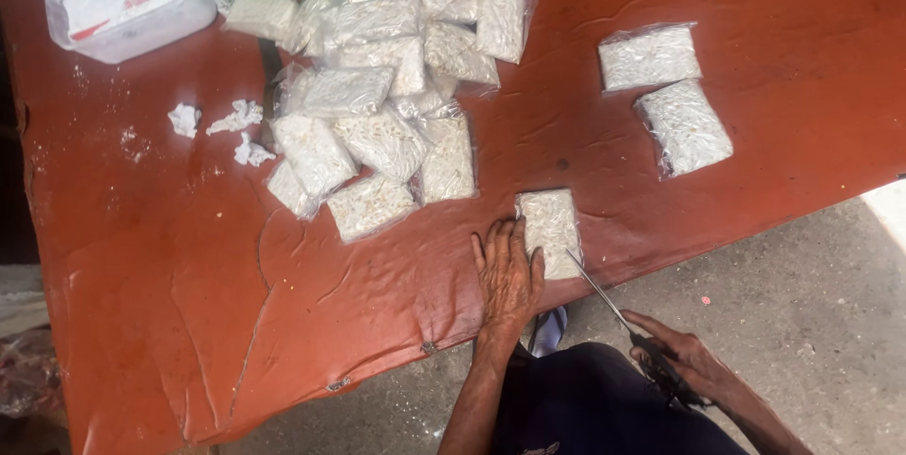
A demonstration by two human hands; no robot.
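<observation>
Reddish-brown table edge bears a clear grain-filled packet; left hand lies flat, fingers spread, against it; right hand grips scissors, blade tips touching the packet; trimming seems underway, needing a steady cut.

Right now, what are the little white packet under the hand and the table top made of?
The small flat white packet looks like clear, glossy plastic film around pale grains; its edges glint. The reddish-brown table cover seems a thin vinyl or oilcloth sheet: it wrinkles and is torn near the edge. The left hand presses the packet.
</observation>
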